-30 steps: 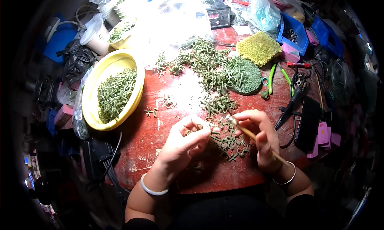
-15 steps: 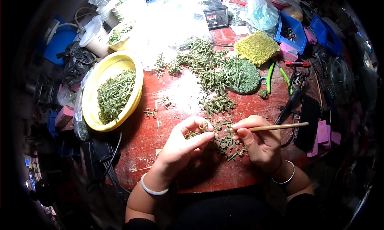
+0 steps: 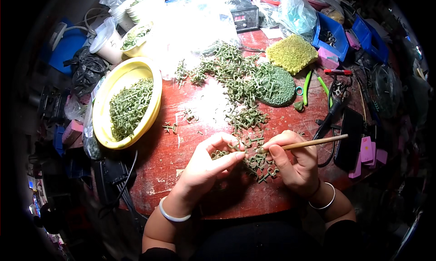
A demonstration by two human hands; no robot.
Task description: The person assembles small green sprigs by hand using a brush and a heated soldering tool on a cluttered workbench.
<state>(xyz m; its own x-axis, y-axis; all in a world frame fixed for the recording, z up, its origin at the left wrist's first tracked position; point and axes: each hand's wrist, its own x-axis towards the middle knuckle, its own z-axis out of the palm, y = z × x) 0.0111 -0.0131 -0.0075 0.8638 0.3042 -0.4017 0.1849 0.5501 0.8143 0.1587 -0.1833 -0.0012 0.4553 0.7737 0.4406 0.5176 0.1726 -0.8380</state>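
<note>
My left hand [image 3: 205, 160] is closed, with a small green curved piece [image 3: 235, 146] pinched between thumb and fingertips. More such pieces show against its curled fingers. My right hand [image 3: 294, 163] grips a slim wooden-handled tool [image 3: 313, 143] like a pen. The tool's tip points left, close to the piece but a little apart from it; its kind is too small to make out. Beneath and between the hands, loose green pieces [image 3: 261, 168] lie on the red tabletop [image 3: 181, 193]. A larger heap of them [image 3: 236, 72] spreads farther back.
A yellow basin [image 3: 156, 100] of green pieces stands at left. Behind the heap are a green round pad [image 3: 286, 91] and a yellow sponge-like block [image 3: 291, 54]. Blue bins [image 3: 334, 32], green-handled pliers [image 3: 306, 88], a black phone-like slab [image 3: 349, 140] and pink blocks [image 3: 366, 150] line the right.
The wooden tool has tilted slightly, its far end rising a little and shifting left. The piece in my left fingertips has turned slightly. Both hands stay nearly in place.
</note>
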